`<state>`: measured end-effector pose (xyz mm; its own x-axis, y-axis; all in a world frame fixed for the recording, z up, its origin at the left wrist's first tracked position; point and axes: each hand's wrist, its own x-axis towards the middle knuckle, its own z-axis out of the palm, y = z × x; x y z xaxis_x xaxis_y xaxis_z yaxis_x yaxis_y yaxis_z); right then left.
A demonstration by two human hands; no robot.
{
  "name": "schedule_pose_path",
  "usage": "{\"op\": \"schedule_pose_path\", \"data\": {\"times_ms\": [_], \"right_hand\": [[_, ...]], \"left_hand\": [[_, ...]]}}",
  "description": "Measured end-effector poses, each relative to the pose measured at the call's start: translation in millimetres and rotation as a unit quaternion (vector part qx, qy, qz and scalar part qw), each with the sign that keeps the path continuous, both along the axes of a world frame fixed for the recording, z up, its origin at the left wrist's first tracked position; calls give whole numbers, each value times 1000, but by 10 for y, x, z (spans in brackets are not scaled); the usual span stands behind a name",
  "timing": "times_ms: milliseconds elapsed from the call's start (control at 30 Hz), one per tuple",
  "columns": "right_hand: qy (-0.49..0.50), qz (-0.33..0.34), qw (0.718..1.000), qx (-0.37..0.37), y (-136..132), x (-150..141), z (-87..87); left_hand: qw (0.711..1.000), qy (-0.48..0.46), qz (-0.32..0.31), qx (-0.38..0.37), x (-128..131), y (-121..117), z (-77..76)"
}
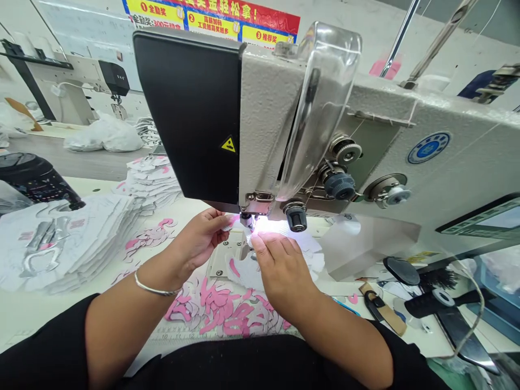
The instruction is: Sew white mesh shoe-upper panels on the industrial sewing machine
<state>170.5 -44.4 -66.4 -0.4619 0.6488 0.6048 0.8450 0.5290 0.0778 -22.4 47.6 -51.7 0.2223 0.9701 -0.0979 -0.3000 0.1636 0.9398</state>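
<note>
My left hand point(203, 235), with a silver bangle on its wrist, pinches a small pink-and-white piece point(233, 220) just left of the needle. Under the lit head of the sewing machine point(266, 108), my right hand point(286, 265) grips a white cut piece point(244, 273) with its fingers drawn together beside the presser foot. That piece lies over the machine bed and carries a pink curved patch. My right hand hides part of it, and glare blurs the stitching spot. Near my wrists, a heap of small pink and white curved pieces point(221, 306) lies on the table.
Stacks of white cut pieces point(101, 233) lie at the left, beside a black patterned bottle point(34, 179). A ruler strip point(179, 338) runs along the front edge. At right are a tape roll point(442, 298) and a blue bin point(493, 303). Another sewing machine point(77, 81) stands behind.
</note>
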Motion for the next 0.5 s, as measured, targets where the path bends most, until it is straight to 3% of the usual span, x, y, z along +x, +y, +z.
{"op": "schedule_pose_path", "data": {"times_ms": [133, 333, 500], "right_hand": [[-7, -22, 1000, -14, -43, -71, 40], [6, -23, 1000, -14, -60, -86, -2], [37, 10, 999, -30, -48, 3, 20]], "left_hand": [[1000, 0, 6, 2, 49, -76, -21], [995, 91, -34, 17, 226, -346, -9], [990, 135, -31, 24, 304, -280, 52]]}}
